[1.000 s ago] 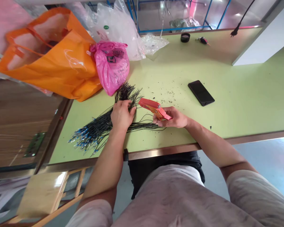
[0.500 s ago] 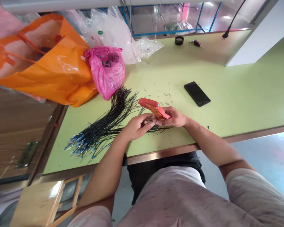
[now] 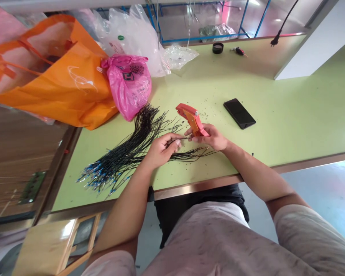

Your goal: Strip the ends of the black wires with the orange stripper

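My right hand (image 3: 214,138) is closed around the handles of a red and orange wire stripper (image 3: 192,118), whose head tilts up and to the left. My left hand (image 3: 163,149) pinches a thin black wire (image 3: 180,139); its end reaches to the fingertips of my right hand. Whether those fingertips also grip the wire is hard to make out. A large bundle of black wires (image 3: 123,147) with blue and silvery ends lies left of my hands. Under and in front of my hands rests a smaller group of wires (image 3: 186,155), some with coppery tips.
A phone (image 3: 239,114) lies on the green table (image 3: 287,115), right of small dark scraps. An orange bag (image 3: 83,92), a pink plastic bag (image 3: 130,86) and clear bags (image 3: 138,38) stand at the back left. A black ring (image 3: 217,48) and keys (image 3: 239,51) lie at the back.
The wire stripper has tilted more upright. My hands have moved slightly apart, with the left going a little left, and the wire between them now shows.
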A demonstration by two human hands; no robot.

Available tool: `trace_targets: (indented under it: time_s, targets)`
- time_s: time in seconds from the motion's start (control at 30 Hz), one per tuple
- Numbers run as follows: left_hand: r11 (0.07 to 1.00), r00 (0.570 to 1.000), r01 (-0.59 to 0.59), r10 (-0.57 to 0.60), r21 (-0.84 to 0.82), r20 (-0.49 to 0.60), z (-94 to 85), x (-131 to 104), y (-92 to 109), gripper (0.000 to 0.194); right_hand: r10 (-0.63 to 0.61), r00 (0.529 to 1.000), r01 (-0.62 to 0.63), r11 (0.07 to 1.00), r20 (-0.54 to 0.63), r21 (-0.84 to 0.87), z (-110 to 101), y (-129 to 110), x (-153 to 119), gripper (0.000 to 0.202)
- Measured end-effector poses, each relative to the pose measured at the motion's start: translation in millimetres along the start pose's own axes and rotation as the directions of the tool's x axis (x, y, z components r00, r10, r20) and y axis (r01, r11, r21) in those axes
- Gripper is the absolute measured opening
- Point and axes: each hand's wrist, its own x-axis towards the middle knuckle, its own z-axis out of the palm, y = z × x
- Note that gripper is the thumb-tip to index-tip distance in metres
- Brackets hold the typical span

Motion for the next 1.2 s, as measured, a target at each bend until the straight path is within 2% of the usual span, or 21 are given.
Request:
trace_targets:
  time_s: [0.1, 0.23, 0.37, 0.47, 0.63, 0.8, 0.97, 1.1, 1.13, 1.2]
  targets:
    - [1.0, 0.996, -0.004, 0.001, -0.031, -0.089, 0.1, 1.1, 4.5, 0.039, -0.006, 0.996, 0.007, 1.0, -0.09, 0.016, -1.1, -1.0, 0.8, 0.036]
    - [0.999, 0.98, -0.005, 0.014, 0.05, -0.197, -0.7, 1.2, 11.6, 0.039, 0.046, 0.985, -0.042, 0.999, -0.167, 0.03, -1.2, -1.1, 1.4, 0.036]
    - [0.997, 0.966, -0.017, 0.035, 0.069, -0.256, -1.2, 1.6, 11.1, 0.037, 0.03, 0.986, -0.033, 0.999, -0.164, -0.013, 0.8, 1.2, 0.8, 0.036]
    - [0.999, 0.97, -0.027, 0.037, 0.046, -0.241, -0.5, 1.7, 7.9, 0.038, -0.014, 0.994, 0.011, 0.999, -0.109, -0.031, 3.0, 2.1, -0.5, 0.038]
    - [0.999, 0.992, -0.017, 0.01, -0.05, -0.128, 4.1, -0.6, 5.9, 0.041, -0.072, 0.997, 0.071, 0.996, -0.002, -0.054, 8.1, -0.3, -2.5, 0.039]
    - [1.0, 0.996, -0.023, 0.023, 0.007, -0.081, 8.7, -2.8, 7.1, 0.037, -0.119, 0.993, 0.118, 0.991, -0.015, -0.07, 19.3, -4.1, -3.8, 0.027]
    - [0.985, 0.989, -0.1, 0.114, 0.139, -0.092, 10.6, -2.9, 8.4, 0.027, -0.085, 0.991, 0.074, 0.992, -0.106, -0.097, 26.1, -1.9, -2.6, 0.029]
    - [0.985, 0.975, -0.072, 0.102, 0.156, -0.196, 10.2, -3.1, 11.2, 0.026, -0.034, 0.951, -0.035, 0.976, -0.308, -0.216, 12.3, -3.4, -0.2, 0.032]
    - [0.986, 0.972, -0.069, 0.101, 0.153, -0.214, 9.7, -3.2, 12.3, 0.026, -0.011, 0.933, -0.103, 0.949, -0.359, -0.297, 6.4, -5.3, -0.1, 0.032]
    - [0.988, 0.963, -0.068, 0.102, 0.139, -0.248, 8.2, -3.2, 13.5, 0.025, -0.006, 0.898, -0.257, 0.805, -0.44, -0.535, -6.2, -10.0, -0.7, 0.035]
